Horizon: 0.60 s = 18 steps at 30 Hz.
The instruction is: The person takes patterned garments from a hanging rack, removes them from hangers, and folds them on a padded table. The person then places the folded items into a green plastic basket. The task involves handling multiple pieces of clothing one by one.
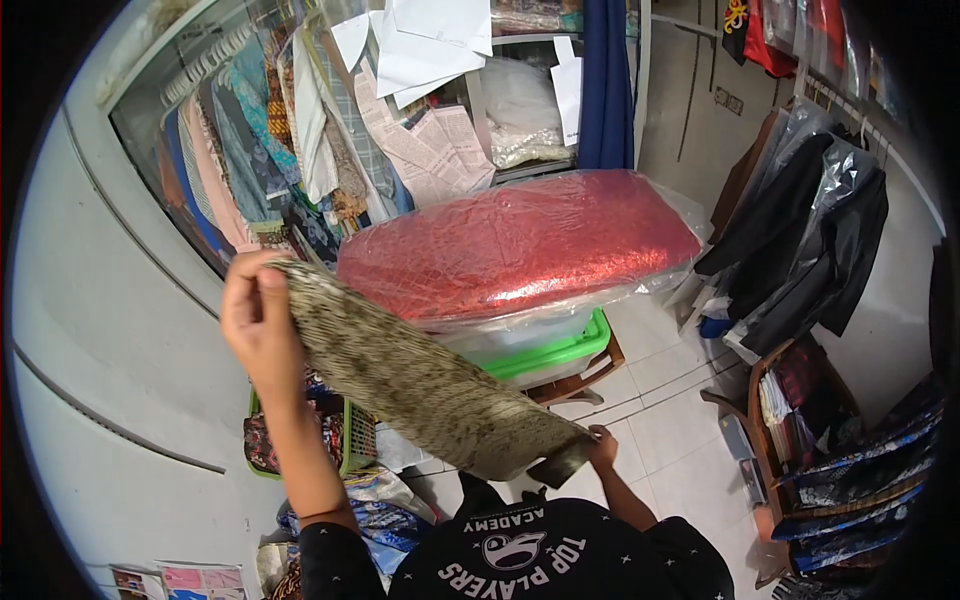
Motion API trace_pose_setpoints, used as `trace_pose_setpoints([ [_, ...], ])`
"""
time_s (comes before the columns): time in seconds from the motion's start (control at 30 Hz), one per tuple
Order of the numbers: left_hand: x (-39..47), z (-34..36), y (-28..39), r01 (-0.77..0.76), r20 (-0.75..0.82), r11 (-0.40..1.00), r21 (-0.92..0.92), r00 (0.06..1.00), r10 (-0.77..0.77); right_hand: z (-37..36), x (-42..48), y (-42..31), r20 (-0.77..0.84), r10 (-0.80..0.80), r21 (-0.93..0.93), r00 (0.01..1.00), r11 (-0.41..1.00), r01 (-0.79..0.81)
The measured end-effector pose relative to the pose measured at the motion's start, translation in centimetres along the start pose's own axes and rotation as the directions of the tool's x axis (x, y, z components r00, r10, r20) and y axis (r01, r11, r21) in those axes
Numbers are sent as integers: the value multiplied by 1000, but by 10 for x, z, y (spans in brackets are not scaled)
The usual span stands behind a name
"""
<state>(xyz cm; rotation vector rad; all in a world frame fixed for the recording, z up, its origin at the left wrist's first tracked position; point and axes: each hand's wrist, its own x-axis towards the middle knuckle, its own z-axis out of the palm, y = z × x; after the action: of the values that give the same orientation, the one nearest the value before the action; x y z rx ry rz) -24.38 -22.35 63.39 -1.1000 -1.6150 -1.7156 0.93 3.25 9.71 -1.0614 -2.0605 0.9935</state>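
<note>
A length of olive-brown speckled cloth stretches slantwise in front of me, one end higher than the other. My left hand pinches its upper left end between thumb and fingers. At the lower right end, my right hand grips the cloth near a fold with a darker underside. Beyond the cloth lies a large red bundle wrapped in clear plastic. Part of the bundle's lower left side is hidden behind the cloth. Beneath it stands a plastic box with a bright green rim.
Clothes hang in the cabinet at the left, near newspaper sheets. Black garments in plastic hang at the right, above a wooden piece of furniture holding folded cloth. A green basket stands below my left forearm.
</note>
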Motion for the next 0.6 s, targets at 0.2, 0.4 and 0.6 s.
trace_pose_setpoints([
  [0.2, 31, -78, -56, 80, -134, 993, 88, 989, -68, -103, 71, 39, 139, -20, -145, 990, 989, 40],
  [0.4, 43, -132, -115, 237, -210, 932, 275, 961, -183, -257, 185, -86, -261, -418, -652, 870, 741, 161],
  [0.6, 73, -150, -186, 395, -208, 832, 390, 918, -339, -329, 325, -227, -291, -649, -697, 703, 647, 309],
])
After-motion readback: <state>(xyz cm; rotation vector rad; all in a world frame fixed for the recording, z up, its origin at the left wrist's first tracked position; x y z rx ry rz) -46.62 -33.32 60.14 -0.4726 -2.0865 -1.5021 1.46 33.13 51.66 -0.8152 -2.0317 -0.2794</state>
